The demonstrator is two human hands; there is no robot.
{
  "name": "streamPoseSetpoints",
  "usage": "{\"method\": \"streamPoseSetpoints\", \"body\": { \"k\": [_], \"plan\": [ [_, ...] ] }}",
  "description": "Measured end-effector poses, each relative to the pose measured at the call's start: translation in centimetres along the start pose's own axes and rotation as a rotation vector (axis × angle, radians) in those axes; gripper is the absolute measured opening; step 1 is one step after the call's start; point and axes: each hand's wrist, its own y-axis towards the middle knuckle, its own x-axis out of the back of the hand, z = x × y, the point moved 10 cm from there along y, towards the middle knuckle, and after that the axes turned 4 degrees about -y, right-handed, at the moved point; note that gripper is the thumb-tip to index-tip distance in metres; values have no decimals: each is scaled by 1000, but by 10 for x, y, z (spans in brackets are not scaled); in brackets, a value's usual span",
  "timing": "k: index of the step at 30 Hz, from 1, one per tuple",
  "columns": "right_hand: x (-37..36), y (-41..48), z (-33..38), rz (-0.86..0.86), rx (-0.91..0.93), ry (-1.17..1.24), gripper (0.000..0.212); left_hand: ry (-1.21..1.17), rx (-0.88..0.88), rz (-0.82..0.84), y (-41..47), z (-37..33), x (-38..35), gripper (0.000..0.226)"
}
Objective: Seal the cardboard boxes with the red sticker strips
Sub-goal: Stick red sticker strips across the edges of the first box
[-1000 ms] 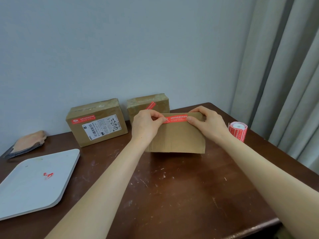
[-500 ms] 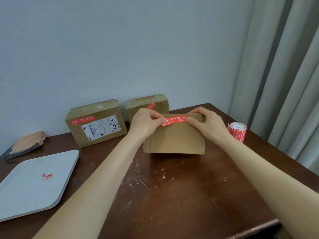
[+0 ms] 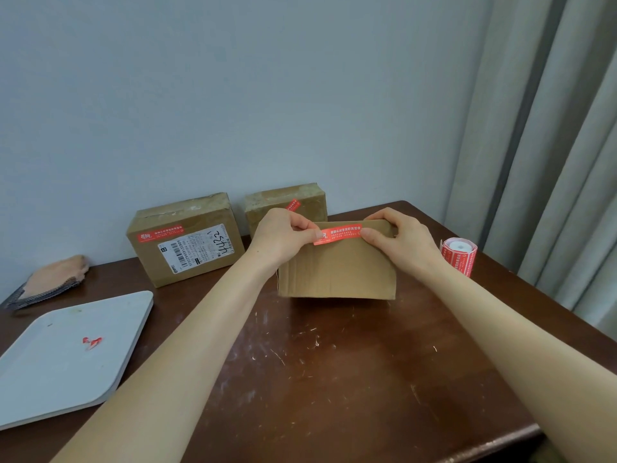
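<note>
Holding the red strip (image 3: 338, 234) at both ends, flat against the front face of the near box (image 3: 337, 275), just under its top edge. Strip sits slightly tilted, left end lower. Can't tell whether it's stuck down.

Left grip (image 3: 283, 235): closed, thumb and fingers pinching the strip's left end.
Right grip (image 3: 397, 240): closed, thumb on the strip's right end, fingers curled over the box's top edge.

Near box stands on the desk (image 3: 334, 379), mid-back. Sticker roll (image 3: 459, 257) stands upright just right of it, beside the right wrist.

Behind, against the wall: labelled box (image 3: 187, 240) at left, with a red strip and a shipping label on its front; smaller box (image 3: 285, 203) next to it, with a red strip over its top front edge, partly hidden by the left grip.

White tray (image 3: 50, 379) at the desk's left edge, with a small red scrap (image 3: 90, 342) on it. Folded cloth (image 3: 50, 280) behind the tray.
</note>
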Motion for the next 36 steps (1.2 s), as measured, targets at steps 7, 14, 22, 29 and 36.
{"method": "streamPoseSetpoints", "body": {
  "k": [7, 14, 22, 29, 36],
  "plan": [
    [0, -1, 1, 1, 7, 3, 22, -5, 5, 26, -1, -2, 0, 5],
    [-1, -1, 1, 12, 11, 4, 24, -21, 1, 78, -5, -9, 1, 4],
    [-1, -3, 1, 15, -12, -8, 17, -18, 3, 87, -7, -11, 7, 4],
    [2, -7, 3, 16, 1, 9, 14, -371, 105, -98, -5, 7, 44, 1],
    [10, -13, 4, -24, -86, 73, 35, -701, 284, -72, -17, 29, 28, 9]
  ]
}}
